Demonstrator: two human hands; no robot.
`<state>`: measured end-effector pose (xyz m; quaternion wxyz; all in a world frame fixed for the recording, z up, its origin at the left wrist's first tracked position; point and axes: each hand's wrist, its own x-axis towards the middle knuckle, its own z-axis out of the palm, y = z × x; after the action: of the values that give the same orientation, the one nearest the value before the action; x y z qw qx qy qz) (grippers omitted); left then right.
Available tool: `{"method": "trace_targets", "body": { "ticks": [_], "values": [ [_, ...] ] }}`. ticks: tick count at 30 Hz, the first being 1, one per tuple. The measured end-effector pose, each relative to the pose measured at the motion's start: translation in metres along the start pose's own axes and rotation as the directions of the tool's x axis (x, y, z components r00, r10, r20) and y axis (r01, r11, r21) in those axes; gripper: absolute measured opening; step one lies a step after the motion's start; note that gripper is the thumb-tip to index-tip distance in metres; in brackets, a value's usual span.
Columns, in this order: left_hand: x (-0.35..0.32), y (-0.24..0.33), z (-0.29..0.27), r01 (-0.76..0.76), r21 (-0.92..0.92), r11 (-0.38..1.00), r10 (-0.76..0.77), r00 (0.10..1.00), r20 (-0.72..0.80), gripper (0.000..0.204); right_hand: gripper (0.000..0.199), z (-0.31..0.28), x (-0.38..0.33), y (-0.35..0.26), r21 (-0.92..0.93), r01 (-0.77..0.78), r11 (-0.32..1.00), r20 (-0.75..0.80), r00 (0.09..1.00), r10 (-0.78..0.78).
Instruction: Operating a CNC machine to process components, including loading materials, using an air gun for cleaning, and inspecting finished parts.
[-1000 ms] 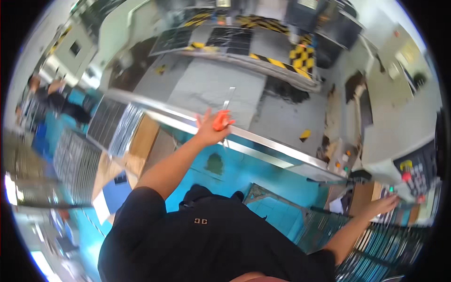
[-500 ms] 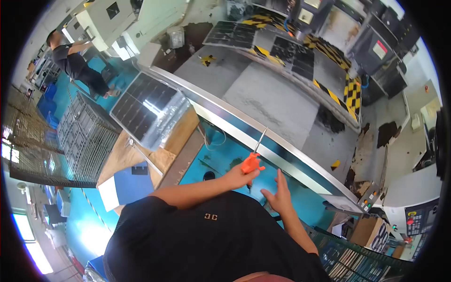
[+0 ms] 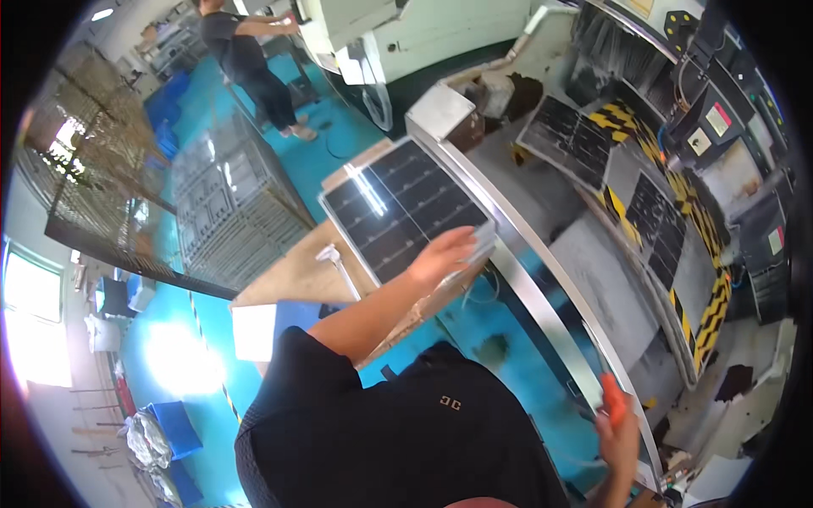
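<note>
Fingers of our left hand [image 3: 439, 259] rest at the near right edge of the dark gridded panel [image 3: 394, 207] on the wooden table [image 3: 292, 275]; we cannot tell whether they pinch it. At the right, our right hand [image 3: 622, 438] is wrapped around the orange tool [image 3: 613, 400], beside the metal machine edge [image 3: 540, 317].

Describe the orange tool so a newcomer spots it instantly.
Follow the long silver rail down to the picture's lower right. The right hand there holds the tool. Its vivid orange sets it apart from that silver metal.
</note>
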<state>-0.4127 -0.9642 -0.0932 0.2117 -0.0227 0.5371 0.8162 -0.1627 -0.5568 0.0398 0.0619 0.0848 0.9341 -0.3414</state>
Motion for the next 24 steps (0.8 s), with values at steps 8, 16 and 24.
{"method": "trace_targets", "body": {
  "ticks": [8, 16, 24],
  "values": [
    [0.010, 0.027, -0.085, 0.035, 0.037, 0.999, -0.024, 0.969, -0.245, 0.050, 0.045, -0.076, -0.011, -0.109, -0.192, -0.243, 0.951, 0.402, 0.864, 0.302],
    [0.016, 0.049, -0.117, -0.094, -0.037, 0.995, 0.079, 0.951, -0.299, 0.045, 0.042, -0.028, 0.038, -0.178, -0.175, 0.321, 0.931, 0.673, 0.729, -0.124],
    [-0.028, 0.026, -0.094, -0.116, -0.142, 0.983, 0.091, 0.980, -0.175, 0.043, 0.032, 0.000, -0.031, -0.156, -0.420, 0.138, 0.897, 0.256, 0.966, -0.029]
  ]
}}
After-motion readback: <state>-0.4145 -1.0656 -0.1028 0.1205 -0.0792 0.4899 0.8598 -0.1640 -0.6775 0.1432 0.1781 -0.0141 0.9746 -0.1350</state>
